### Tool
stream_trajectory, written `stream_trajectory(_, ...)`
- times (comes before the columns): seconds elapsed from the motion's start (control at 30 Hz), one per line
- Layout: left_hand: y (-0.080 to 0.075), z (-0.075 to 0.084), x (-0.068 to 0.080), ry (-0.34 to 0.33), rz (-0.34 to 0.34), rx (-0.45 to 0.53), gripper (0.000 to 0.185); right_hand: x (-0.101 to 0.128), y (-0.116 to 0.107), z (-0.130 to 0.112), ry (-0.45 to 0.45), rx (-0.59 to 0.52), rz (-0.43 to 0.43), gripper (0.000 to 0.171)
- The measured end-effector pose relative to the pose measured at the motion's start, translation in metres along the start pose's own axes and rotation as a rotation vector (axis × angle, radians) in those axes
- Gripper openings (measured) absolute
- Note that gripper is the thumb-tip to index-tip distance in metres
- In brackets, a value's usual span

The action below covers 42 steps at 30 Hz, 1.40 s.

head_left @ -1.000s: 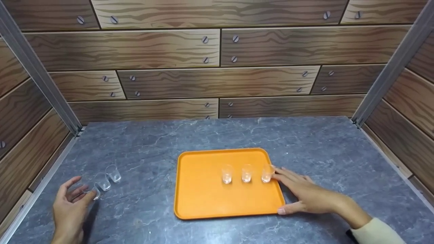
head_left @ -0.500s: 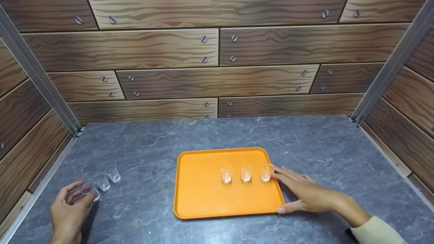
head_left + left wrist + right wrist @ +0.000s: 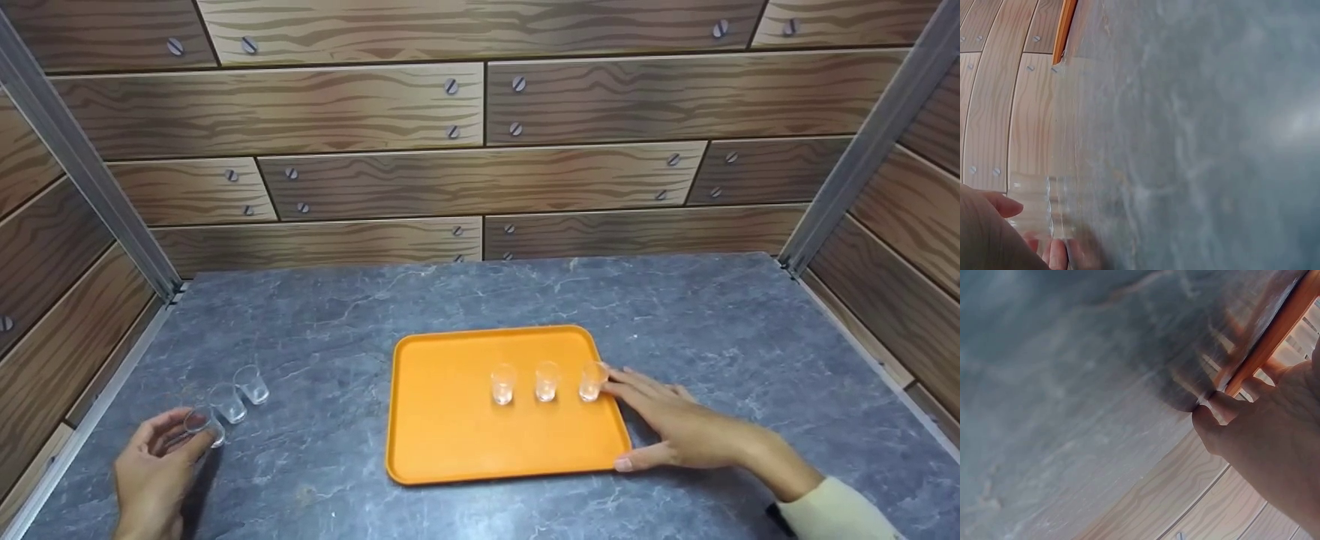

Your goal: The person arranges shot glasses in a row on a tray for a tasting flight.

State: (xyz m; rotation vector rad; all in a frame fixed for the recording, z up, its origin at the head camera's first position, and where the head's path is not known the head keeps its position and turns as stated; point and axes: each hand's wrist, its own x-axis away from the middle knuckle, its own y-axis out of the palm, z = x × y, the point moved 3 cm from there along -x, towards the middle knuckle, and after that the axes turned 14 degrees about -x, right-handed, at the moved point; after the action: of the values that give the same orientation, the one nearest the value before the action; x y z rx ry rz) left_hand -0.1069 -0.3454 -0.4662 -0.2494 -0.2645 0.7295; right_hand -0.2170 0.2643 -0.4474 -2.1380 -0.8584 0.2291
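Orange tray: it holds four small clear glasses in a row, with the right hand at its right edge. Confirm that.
Not quite. The head view shows three small clear glasses in a row on the orange tray, not four. The right hand is at its right edge.

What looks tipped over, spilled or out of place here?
Nothing stands out. Three small glasses stand upright in a row on the orange tray; three more stand upright on the grey counter by the left hand.
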Motion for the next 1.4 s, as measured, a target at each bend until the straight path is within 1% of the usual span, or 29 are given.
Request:
stream_trajectory(0.27, -0.001, 0.003, 0.003, -0.011, 0.011, 0.069, 0.04, -0.002, 0.0, 0.0, 0.003, -0.003, 0.007, 0.093)
stream_trajectory(0.4, -0.001, 0.004, 0.006, 0.0, 0.013, 0.098, 0.036, -0.002, 0.0, 0.0, 0.009, -0.001, 0.0, 0.093)
stream_trajectory(0.57, 0.002, 0.009, 0.013, 0.04, 0.025, 0.133, 0.037, -0.002, 0.0, 0.001, 0.019, -0.003, -0.006, 0.094)
stream_trajectory(0.7, 0.007, 0.015, 0.02, 0.111, 0.041, 0.093, 0.041, -0.002, 0.0, 0.0, 0.017, -0.008, -0.013, 0.094)
stream_trajectory(0.83, 0.011, 0.021, 0.027, 0.214, 0.079, 0.041, 0.042, -0.003, 0.0, 0.0, 0.015, -0.011, -0.015, 0.093)
stream_trajectory(0.93, 0.015, 0.024, 0.031, 0.279, 0.097, 0.013, 0.041, -0.002, -0.001, -0.001, 0.016, -0.007, -0.014, 0.093)
stream_trajectory(1.0, 0.017, 0.025, 0.033, 0.302, 0.099, 0.004, 0.041, -0.002, -0.001, -0.001, 0.011, -0.003, -0.011, 0.093)
stream_trajectory(1.23, 0.024, 0.03, 0.038, 0.378, 0.092, -0.122, 0.041, -0.001, 0.0, -0.001, 0.004, -0.002, -0.003, 0.093)
stream_trajectory(1.4, 0.033, 0.034, 0.042, 0.405, 0.07, -0.107, 0.04, -0.001, 0.0, 0.0, -0.001, 0.011, 0.005, 0.093)
